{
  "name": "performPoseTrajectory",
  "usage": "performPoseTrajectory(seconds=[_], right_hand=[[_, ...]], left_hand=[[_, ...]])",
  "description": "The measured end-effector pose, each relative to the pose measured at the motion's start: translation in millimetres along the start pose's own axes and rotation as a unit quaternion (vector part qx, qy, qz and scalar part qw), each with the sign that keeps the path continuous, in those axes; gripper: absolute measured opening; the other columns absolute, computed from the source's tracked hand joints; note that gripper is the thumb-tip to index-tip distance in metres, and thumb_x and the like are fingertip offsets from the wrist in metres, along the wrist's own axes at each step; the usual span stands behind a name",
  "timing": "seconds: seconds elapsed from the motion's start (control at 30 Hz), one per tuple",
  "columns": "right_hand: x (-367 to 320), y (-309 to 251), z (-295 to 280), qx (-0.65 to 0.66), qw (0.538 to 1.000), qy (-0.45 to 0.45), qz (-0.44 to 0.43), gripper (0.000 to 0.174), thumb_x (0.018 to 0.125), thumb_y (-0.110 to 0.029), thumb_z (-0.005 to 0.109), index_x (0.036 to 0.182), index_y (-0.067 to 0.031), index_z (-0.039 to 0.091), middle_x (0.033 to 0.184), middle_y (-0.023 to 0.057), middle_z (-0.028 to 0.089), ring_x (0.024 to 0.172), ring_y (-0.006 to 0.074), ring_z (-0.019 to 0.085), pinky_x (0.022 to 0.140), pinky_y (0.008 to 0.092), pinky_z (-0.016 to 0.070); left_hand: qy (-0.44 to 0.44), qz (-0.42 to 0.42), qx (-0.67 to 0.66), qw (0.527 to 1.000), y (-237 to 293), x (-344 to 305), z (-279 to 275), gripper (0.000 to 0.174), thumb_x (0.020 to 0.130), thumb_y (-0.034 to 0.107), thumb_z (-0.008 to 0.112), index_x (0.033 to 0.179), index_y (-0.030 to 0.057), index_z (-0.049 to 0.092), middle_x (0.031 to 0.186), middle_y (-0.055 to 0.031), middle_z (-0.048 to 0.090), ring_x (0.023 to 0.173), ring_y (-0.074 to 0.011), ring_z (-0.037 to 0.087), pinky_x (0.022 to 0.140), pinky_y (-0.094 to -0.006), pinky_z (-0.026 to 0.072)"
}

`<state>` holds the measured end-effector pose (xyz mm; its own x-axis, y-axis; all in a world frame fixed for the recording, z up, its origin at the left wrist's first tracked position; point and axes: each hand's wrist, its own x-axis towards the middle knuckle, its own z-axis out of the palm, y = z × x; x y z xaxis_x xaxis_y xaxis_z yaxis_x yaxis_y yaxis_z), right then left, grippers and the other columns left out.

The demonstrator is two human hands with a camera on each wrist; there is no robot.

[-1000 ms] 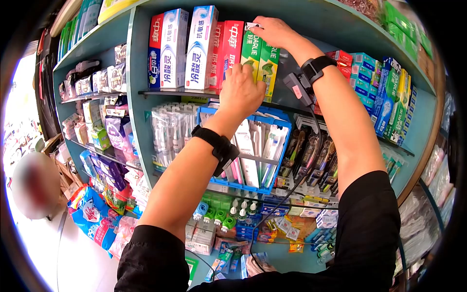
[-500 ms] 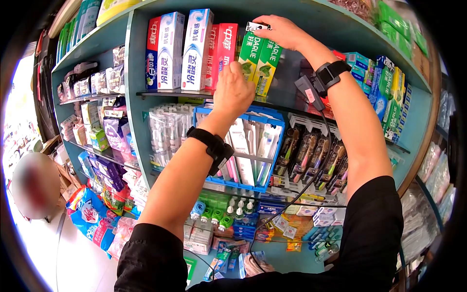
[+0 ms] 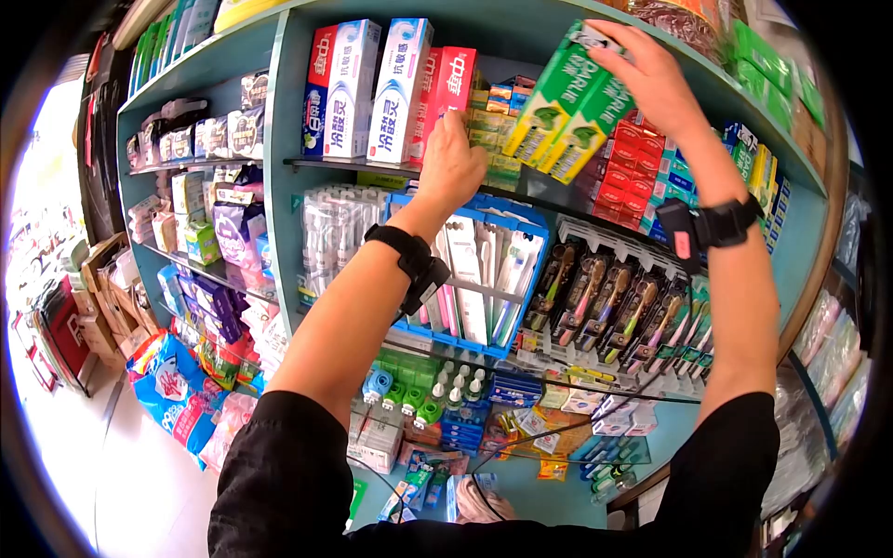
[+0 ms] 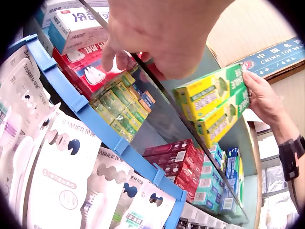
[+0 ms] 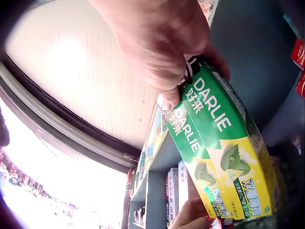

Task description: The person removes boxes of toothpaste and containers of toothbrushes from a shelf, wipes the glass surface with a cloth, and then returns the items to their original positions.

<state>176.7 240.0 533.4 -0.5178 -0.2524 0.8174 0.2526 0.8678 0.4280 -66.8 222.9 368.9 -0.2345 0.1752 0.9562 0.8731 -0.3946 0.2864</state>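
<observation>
My right hand [image 3: 651,79] holds two green-and-yellow Darlie toothpaste boxes [image 3: 567,116] side by side by their upper ends, tilted, in front of the upper shelf. The right wrist view shows its thumb and fingers round the tops of the boxes [image 5: 209,138]. My left hand [image 3: 453,166] is at the lower right side of a red toothpaste box [image 3: 453,79], its fingers bent; in the left wrist view the fingertips overlap the red box [image 4: 83,71], and I cannot tell whether they grip it. Small yellow-green boxes [image 3: 493,130] lie behind, between the red box and the Darlie boxes.
White-and-blue toothpaste boxes [image 3: 398,93] stand left of the red ones. Stacked red boxes [image 3: 628,172] lie to the right. Below is a blue basket [image 3: 532,265] of toothbrushes, with hanging toothbrushes [image 3: 614,307] beside it. A glass shelf edge [image 4: 164,90] runs under the left hand.
My right hand has lifted the two Darlie boxes off the shelf and moved them to the right, tilting them. The small yellow-green boxes behind have come into view. The left hand stays near the red box.
</observation>
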Motion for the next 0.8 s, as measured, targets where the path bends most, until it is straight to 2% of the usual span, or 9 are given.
performPoseTrajectory(seconds=[0.1,0.27,0.37,0.43,0.5,0.6,0.7,0.73,0.8], right_hand=[[-20.6,-11.0,-25.8,0.062,0.998,-0.012,0.03,0.037,0.091,-0.026,0.059,0.121,-0.0038,0.058,0.11,0.0128,0.062,0.101,0.022,0.06,0.088,0.03,0.0442],[-66.0,-73.3,-45.6,0.13,0.985,-0.073,0.09,0.035,0.091,-0.021,0.06,0.121,-0.0025,0.058,0.105,0.0116,0.06,0.097,0.0221,0.059,0.087,0.0297,0.0443],[-99.7,-107.0,-30.1,0.11,0.987,-0.103,0.06,0.036,0.09,-0.019,0.061,0.122,-0.003,0.057,0.102,0.0118,0.059,0.095,0.0242,0.058,0.086,0.0305,0.0446],[-120.9,-133.4,-11.4,0.177,0.965,-0.153,0.116,0.039,0.087,-0.013,0.064,0.124,-0.0034,0.057,0.111,0.0127,0.059,0.105,0.0255,0.056,0.092,0.0313,0.043],[-145.3,-148.7,22.2,0.202,0.967,-0.132,0.081,0.039,0.085,-0.015,0.065,0.121,-0.0022,0.056,0.106,0.0129,0.058,0.099,0.0282,0.056,0.088,0.0363,0.0452],[-176.5,-175.6,71.9,0.215,0.966,-0.12,0.075,0.043,0.083,-0.014,0.068,0.122,-0.0021,0.055,0.105,0.0128,0.057,0.1,0.0292,0.054,0.088,0.0372,0.0452],[-200.1,-204.8,116.6,0.258,0.952,-0.118,0.112,0.047,0.081,-0.011,0.069,0.125,-0.0043,0.055,0.107,0.0129,0.056,0.099,0.0305,0.054,0.088,0.0378,0.045],[-204.8,-215.6,128.5,0.258,0.951,-0.118,0.121,0.047,0.081,-0.011,0.069,0.125,-0.0038,0.055,0.107,0.0131,0.056,0.1,0.031,0.054,0.087,0.0378,0.0451],[-215.0,-234.9,154.7,0.263,0.95,-0.109,0.125,0.045,0.081,-0.015,0.069,0.122,-0.004,0.054,0.105,0.0121,0.054,0.098,0.0315,0.054,0.086,0.0376,0.0461]], left_hand=[[-0.006,0.012,-0.06,0.998,-4.4,0.1,-2.6,0.042,0.076,0.008,0.054,0.116,-0.0039,0.044,0.113,-0.0277,0.054,0.11,-0.0424,0.051,0.096,-0.0433,0.0401],[-0.052,-0.041,-0.182,0.981,23.8,-29.9,-39.9,0.046,0.083,0.009,0.057,0.126,-0.0008,0.043,0.121,-0.0141,0.054,0.116,-0.0217,0.051,0.1,-0.0348,0.0399],[-0.129,-0.09,-0.254,0.954,60.3,-82.9,-76.8,0.051,0.084,0.012,0.06,0.129,-0.0002,0.04,0.125,-0.0139,0.051,0.118,-0.0223,0.049,0.101,-0.0379,0.0394],[-0.167,-0.081,-0.275,0.943,73.0,-124.9,-92.8,0.063,0.081,0.025,0.07,0.13,-0.0013,0.04,0.126,-0.0179,0.05,0.116,-0.0281,0.051,0.097,-0.0388,0.0428],[-0.21,-0.041,-0.199,0.956,84.9,-162.6,-111.3,0.072,0.077,0.027,0.075,0.132,-0.0016,0.038,0.126,-0.0188,0.048,0.117,-0.03,0.05,0.097,-0.0392,0.0429],[-0.236,-0.054,-0.086,0.966,95.4,-208.4,-123.9,0.087,0.07,0.023,0.081,0.137,-0.0016,0.031,0.13,-0.0237,0.043,0.12,-0.0374,0.047,0.1,-0.0417,0.0408],[-0.225,-0.134,-0.006,0.965,81.7,-248.7,-126.5,0.095,0.068,0.025,0.081,0.14,-0.0034,0.026,0.133,-0.0254,0.04,0.122,-0.04,0.044,0.102,-0.0425,0.0387],[-0.225,-0.135,0.032,0.964,80.1,-258.0,-127.7,0.107,0.065,0.029,0.083,0.143,-0.0057,0.019,0.134,-0.0275,0.039,0.124,-0.0419,0.042,0.103,-0.0446,0.037],[-0.179,-0.138,0.093,0.97,72.0,-276.2,-123.0,0.114,0.063,0.032,0.084,0.144,-0.0065,0.014,0.135,-0.0287,0.037,0.124,-0.043,0.041,0.102,-0.0464,0.0368]])
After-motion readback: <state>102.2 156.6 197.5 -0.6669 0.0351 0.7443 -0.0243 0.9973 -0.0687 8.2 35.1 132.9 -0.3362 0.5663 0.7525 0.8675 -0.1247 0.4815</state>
